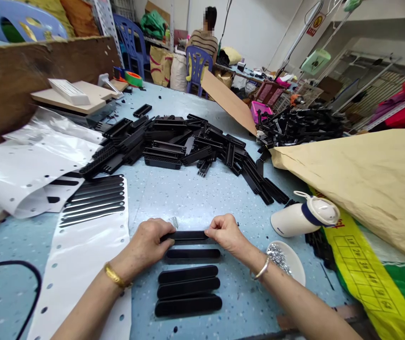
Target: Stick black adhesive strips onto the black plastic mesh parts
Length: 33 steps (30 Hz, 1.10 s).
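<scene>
A speckled light-blue desk (pixel 174 198) fills the frame; at top centre, a person in a striped top (pixel 207 42) sits on a blue chair (pixel 198 63). Just above lower centre, the left hand (pixel 154 240) and right hand (pixel 228 231) pinch opposite ends of a black strip (pixel 190 235), which lies between them.

Heap of parts (pixel 167 141): lay across the surface (pixel 174 198), upper middle of frame
Strips (pixel 188 304): lay in a column, lower middle
Bottle (pixel 301 217): right, behind dish (pixel 297 269)
</scene>
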Each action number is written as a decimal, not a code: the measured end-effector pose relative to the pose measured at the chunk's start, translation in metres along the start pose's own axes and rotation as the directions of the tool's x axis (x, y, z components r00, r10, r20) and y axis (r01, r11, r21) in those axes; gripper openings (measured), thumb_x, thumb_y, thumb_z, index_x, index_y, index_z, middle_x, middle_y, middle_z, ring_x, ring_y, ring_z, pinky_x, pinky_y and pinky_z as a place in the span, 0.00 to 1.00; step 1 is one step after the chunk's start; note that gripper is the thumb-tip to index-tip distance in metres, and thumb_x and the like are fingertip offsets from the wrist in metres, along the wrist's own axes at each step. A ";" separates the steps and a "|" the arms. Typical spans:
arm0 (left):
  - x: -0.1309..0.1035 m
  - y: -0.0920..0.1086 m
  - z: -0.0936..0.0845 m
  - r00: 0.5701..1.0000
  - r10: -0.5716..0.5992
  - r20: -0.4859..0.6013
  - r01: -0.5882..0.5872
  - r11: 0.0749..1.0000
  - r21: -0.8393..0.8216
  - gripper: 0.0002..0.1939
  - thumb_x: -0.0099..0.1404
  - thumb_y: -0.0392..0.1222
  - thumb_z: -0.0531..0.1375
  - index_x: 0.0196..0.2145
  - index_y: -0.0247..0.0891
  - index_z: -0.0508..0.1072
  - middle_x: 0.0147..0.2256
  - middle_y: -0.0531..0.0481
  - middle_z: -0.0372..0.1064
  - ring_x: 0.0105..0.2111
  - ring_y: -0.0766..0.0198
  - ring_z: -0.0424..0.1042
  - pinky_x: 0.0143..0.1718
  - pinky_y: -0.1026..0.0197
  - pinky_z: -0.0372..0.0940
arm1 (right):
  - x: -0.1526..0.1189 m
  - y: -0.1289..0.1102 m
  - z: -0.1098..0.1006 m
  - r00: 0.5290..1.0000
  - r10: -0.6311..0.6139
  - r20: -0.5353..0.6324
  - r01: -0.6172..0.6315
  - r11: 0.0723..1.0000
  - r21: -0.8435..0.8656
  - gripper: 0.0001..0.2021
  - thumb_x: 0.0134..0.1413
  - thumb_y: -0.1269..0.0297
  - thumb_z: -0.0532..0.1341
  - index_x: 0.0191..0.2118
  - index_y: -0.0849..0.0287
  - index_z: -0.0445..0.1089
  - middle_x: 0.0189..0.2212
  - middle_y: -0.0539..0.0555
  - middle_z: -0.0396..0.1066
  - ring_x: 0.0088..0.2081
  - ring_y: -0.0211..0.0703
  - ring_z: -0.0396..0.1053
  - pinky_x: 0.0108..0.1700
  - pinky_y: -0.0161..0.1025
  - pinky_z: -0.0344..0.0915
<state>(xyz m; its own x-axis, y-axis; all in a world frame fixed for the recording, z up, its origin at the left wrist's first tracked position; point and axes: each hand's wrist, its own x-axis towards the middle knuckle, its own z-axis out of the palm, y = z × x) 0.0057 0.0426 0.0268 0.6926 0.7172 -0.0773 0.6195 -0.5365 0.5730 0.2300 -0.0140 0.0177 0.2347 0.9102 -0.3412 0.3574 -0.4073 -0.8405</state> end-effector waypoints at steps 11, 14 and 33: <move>0.000 0.001 -0.002 1.000 -0.013 0.007 0.012 1.000 0.017 0.10 0.58 0.34 0.59 0.36 0.38 0.78 0.35 0.48 0.77 0.37 0.57 0.74 0.43 0.56 0.65 | -0.001 0.009 0.006 0.996 -0.073 -0.058 0.066 0.992 -0.111 0.10 0.39 0.74 0.61 0.15 0.58 0.63 0.12 0.44 0.60 0.18 0.34 0.56 0.22 0.33 0.51; 0.002 0.001 -0.002 1.000 -0.002 0.003 0.002 1.000 0.022 0.09 0.58 0.35 0.58 0.35 0.39 0.78 0.34 0.48 0.77 0.37 0.57 0.74 0.42 0.57 0.64 | -0.002 0.011 0.007 0.993 -0.094 -0.073 0.082 0.985 -0.152 0.10 0.40 0.73 0.62 0.15 0.58 0.64 0.13 0.45 0.62 0.19 0.35 0.58 0.23 0.33 0.52; 0.002 -0.002 -0.001 1.000 -0.018 0.020 0.018 1.000 -0.023 0.10 0.56 0.35 0.58 0.35 0.38 0.77 0.32 0.49 0.75 0.35 0.59 0.72 0.39 0.59 0.64 | 0.002 0.023 -0.008 0.988 -0.131 -0.078 0.124 0.988 -0.089 0.11 0.55 0.60 0.58 0.29 0.62 0.72 0.17 0.47 0.67 0.18 0.36 0.62 0.21 0.32 0.57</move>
<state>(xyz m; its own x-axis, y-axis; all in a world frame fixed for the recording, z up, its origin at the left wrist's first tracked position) 0.0056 0.0460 0.0262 0.6887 0.7176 -0.1036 0.6232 -0.5130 0.5903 0.2466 -0.0221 0.0009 0.2555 0.9471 -0.1944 0.4630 -0.2964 -0.8353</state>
